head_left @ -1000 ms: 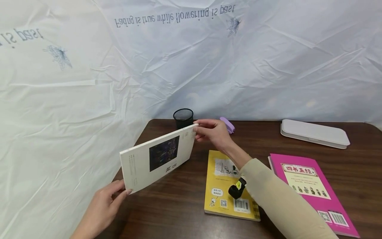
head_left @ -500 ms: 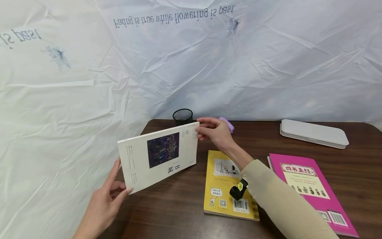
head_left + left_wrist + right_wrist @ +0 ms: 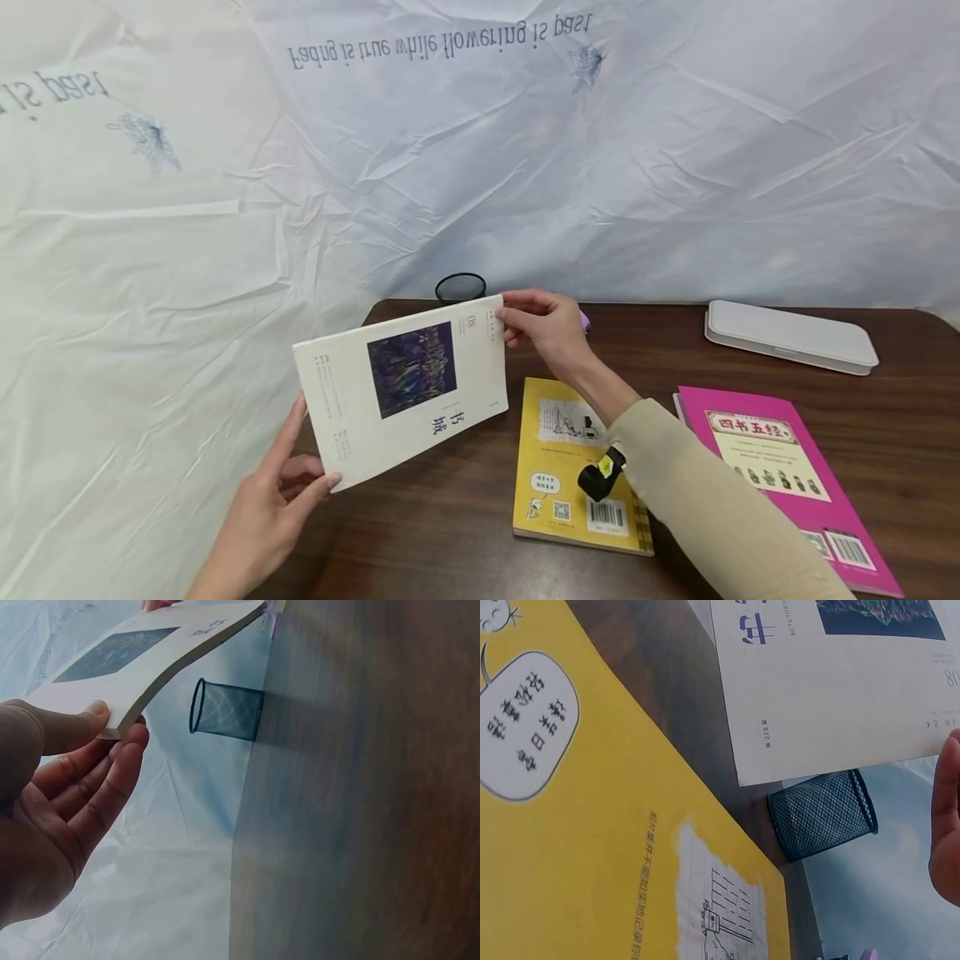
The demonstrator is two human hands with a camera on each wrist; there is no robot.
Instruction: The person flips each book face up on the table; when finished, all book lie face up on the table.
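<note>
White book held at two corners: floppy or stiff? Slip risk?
The white book, pinched by the left hand and right hand at opposite corners, shows little sag, so probably fairly stiff and light. Its smooth cover may slip in such small pinches.

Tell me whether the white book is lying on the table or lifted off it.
Lifted: the white book is tilted above the table, held by left hand and right hand.

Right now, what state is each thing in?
White book: closed, lifted off the table, tilted, held at two corners.
Left hand: pinching its near corner.
Right hand: gripping its far corner.
Yellow book: closed, flat.
Pink book: closed, flat.
Mesh cup: upright.
White case: shut.
</note>
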